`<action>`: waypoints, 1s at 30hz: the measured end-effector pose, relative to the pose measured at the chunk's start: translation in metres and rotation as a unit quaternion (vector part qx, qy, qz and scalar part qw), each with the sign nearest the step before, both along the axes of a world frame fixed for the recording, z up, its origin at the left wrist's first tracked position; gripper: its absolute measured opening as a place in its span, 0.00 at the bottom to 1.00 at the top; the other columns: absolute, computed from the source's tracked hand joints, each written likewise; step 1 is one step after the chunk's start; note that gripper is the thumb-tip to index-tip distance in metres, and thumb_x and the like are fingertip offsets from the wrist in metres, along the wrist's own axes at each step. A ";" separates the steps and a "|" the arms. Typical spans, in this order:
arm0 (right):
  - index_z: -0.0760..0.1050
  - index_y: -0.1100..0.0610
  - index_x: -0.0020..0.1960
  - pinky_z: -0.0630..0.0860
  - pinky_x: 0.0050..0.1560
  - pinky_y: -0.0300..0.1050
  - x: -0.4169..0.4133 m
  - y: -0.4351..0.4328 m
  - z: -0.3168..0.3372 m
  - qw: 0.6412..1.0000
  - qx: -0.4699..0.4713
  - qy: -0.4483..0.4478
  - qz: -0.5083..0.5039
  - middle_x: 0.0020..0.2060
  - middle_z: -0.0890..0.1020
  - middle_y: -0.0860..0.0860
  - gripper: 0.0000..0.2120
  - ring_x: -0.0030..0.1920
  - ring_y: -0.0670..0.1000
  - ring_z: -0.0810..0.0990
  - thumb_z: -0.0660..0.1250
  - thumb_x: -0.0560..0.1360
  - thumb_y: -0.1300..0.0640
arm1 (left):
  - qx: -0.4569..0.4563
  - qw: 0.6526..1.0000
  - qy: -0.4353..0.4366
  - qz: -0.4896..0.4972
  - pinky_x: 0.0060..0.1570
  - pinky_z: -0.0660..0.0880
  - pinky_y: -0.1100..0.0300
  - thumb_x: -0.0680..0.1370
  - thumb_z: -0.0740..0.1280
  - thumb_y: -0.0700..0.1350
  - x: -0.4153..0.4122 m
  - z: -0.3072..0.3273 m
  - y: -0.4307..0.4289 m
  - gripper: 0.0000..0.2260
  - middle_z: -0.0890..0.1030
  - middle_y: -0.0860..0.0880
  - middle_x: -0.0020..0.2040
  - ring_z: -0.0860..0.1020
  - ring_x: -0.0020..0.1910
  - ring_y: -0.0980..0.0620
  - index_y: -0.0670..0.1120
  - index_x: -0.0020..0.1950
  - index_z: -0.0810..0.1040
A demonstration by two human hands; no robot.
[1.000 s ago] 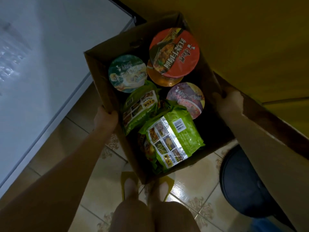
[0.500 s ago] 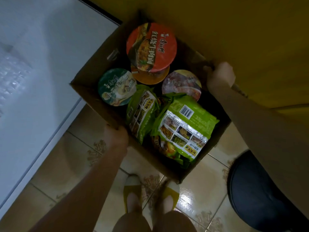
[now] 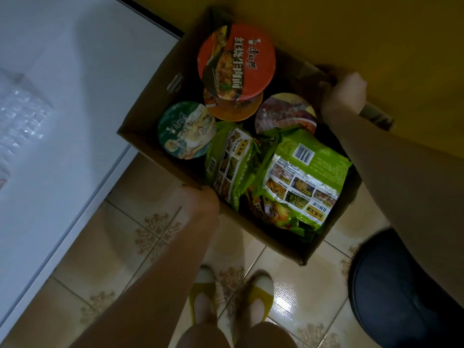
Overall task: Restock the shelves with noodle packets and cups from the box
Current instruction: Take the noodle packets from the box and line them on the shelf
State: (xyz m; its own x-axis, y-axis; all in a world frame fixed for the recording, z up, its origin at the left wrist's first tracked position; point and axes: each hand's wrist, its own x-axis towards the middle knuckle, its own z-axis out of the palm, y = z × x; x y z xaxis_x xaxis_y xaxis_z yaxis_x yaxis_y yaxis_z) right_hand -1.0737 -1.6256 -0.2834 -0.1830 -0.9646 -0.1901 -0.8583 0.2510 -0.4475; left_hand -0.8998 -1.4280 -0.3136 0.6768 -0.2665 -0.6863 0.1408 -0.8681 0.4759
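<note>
**Sam:** How far along are we?

**Me:** I think we are right at the start. The box (image 3: 150, 104) looks full. Nothing is out yet, and I see no shelves.

**Sam:** What are my hands doing?

**Me:** Both hold the box up off the floor (image 3: 150, 234). My left hand (image 3: 200, 200) grips the box rim. My right hand (image 3: 344, 96) is curled round the rim on the far side.

**Sam:** Where are the noodles?

**Me:** All in the box, between my two hands. The red cup (image 3: 236, 61) sits on top of an orange cup (image 3: 233, 110). The blue-green cup (image 3: 185, 130) is past my left hand. The purple cup (image 3: 286, 114) is just beside my right hand. Two green packets (image 3: 301, 177) lie just past my left hand.

**Sam:** Is there room to move?

**Me:** Not much. The yellow wall (image 3: 351, 33) is right behind my right hand. The white counter (image 3: 62, 96) is out to the side of my left hand, and a box corner is near its edge. A dark round seat (image 3: 401, 285) sits under my right arm. My feet (image 3: 203, 297) are below the box. I guess the box must be set down first.
</note>
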 end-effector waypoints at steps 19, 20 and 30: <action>0.76 0.64 0.58 0.63 0.42 0.39 -0.034 0.075 0.049 0.980 0.084 -0.063 0.166 0.53 0.80 0.62 0.14 0.52 0.61 0.78 0.58 0.80 0.57 | -0.039 0.860 -0.212 -0.464 0.68 0.62 0.46 0.76 0.65 0.46 -0.003 0.071 0.019 0.28 0.60 0.35 0.71 0.60 0.70 0.37 0.36 0.71 0.58; 0.75 0.64 0.59 0.66 0.45 0.40 -0.036 0.080 0.049 0.977 0.107 -0.066 0.174 0.54 0.80 0.62 0.15 0.54 0.60 0.77 0.58 0.80 0.56 | -0.052 0.828 -0.228 -0.509 0.69 0.60 0.47 0.76 0.65 0.46 -0.004 0.072 0.015 0.28 0.59 0.34 0.72 0.58 0.71 0.37 0.36 0.71 0.59; 0.64 0.58 0.70 0.67 0.59 0.45 -0.033 0.088 0.036 0.950 0.252 -0.061 0.176 0.65 0.71 0.58 0.22 0.64 0.59 0.71 0.61 0.77 0.59 | -0.043 0.599 -0.229 -0.766 0.63 0.66 0.41 0.76 0.64 0.47 0.008 0.040 -0.069 0.27 0.59 0.37 0.72 0.60 0.69 0.35 0.50 0.74 0.59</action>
State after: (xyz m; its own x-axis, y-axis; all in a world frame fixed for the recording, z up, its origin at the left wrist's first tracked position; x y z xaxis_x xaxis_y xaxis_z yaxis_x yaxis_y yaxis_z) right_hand -1.1066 -1.5380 -0.2470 0.1867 -0.7428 -0.6429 -0.8782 0.1671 -0.4481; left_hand -0.8916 -1.4969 -0.2740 -0.2956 -0.8372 -0.4602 -0.9522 0.2196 0.2121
